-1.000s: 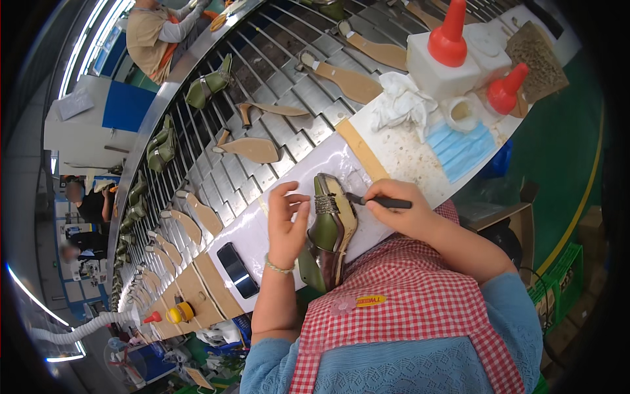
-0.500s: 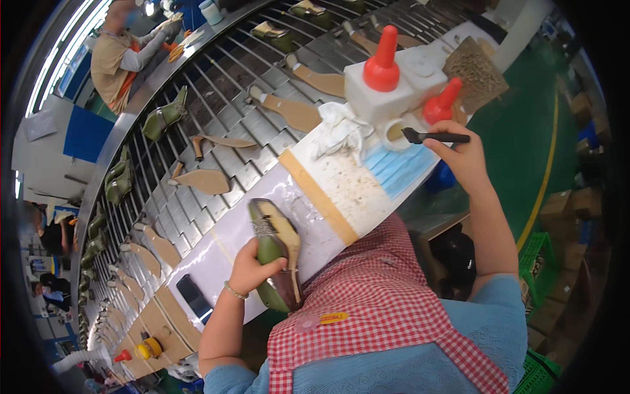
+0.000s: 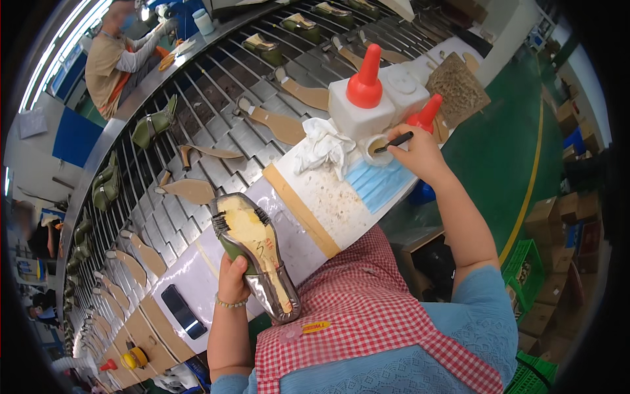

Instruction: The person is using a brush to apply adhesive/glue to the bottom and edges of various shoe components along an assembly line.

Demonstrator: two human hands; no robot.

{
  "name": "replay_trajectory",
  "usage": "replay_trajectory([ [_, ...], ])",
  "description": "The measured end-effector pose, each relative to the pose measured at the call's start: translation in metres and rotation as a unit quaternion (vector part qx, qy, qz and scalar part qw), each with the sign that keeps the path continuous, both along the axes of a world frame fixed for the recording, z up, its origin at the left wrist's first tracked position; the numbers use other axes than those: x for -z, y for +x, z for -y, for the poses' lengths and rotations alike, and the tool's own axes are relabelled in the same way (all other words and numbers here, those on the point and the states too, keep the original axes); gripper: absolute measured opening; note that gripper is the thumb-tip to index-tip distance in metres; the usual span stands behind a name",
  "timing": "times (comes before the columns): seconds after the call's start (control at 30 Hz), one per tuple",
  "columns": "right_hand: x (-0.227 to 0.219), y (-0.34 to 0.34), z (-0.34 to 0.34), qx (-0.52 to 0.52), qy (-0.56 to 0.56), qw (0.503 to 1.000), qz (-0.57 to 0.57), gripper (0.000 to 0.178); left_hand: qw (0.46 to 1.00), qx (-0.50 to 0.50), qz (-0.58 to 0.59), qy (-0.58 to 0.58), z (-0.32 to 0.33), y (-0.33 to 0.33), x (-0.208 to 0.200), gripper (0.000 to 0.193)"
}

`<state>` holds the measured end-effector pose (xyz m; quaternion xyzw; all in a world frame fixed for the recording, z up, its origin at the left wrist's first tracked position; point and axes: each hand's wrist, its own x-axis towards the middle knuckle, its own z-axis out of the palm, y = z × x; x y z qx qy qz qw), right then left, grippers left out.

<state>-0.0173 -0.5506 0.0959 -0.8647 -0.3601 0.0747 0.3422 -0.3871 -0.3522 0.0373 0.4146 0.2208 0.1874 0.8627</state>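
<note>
My left hand [image 3: 233,279] grips an olive-green shoe [image 3: 256,253] on its last, sole side up, showing a tan insole with silvery lasted edges. It is held over the near edge of the white work board [image 3: 295,243]. My right hand [image 3: 417,152] holds a thin black brush [image 3: 395,141] with its tip in a small round glue cup [image 3: 375,148]. The cup stands beside a white square bottle with a red cone cap [image 3: 359,98] and a smaller red-capped bottle [image 3: 425,115]. A crumpled white rag [image 3: 321,148] lies just left of the cup.
A slatted metal conveyor [image 3: 216,125] carries tan insoles and green shoes on lasts. A blue face mask [image 3: 377,184] lies on the board, a black phone [image 3: 182,310] at its near-left end. Another person [image 3: 115,56] works across the conveyor. Cardboard boxes [image 3: 554,223] and green crates stand right.
My right hand left the shoe, swung out to the right and brought the brush down into the glue cup. My left hand turned the shoe sole up and keeps holding it.
</note>
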Motion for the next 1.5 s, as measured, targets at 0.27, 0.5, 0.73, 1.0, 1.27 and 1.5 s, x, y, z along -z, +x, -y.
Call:
replay_trajectory([
  [0.27, 0.027, 0.024, 0.03, 0.022, 0.22, 0.94, -0.258, 0.017, 1.0, 0.017, 0.008, 0.013, 0.001, 0.011, 0.005, 0.061],
  [0.5, 0.065, 0.016, 0.043, 0.187, 0.371, 0.671, -0.614, 0.026, 0.999, 0.046, 0.017, 0.0, 0.004, 0.018, 0.0, 0.066],
  [0.73, 0.081, 0.021, 0.04, 0.243, 0.377, 0.593, -0.669, 0.028, 0.999, 0.028, 0.007, -0.041, 0.007, 0.02, 0.015, 0.071],
  [1.0, 0.006, -0.022, 0.053, 0.025, 0.481, 0.594, -0.645, 0.022, 0.997, 0.06, 0.014, -0.057, 0.013, 0.042, 0.007, 0.066],
  [1.27, -0.04, -0.158, 0.014, -0.228, 0.236, 0.8, -0.502, 0.02, 0.998, 0.05, 0.0, -0.032, 0.027, 0.037, -0.015, 0.055],
  [1.5, -0.026, -0.178, 0.01, -0.301, 0.158, 0.823, -0.456, 0.016, 0.997, 0.074, 0.008, -0.03, 0.027, 0.028, -0.02, 0.055],
])
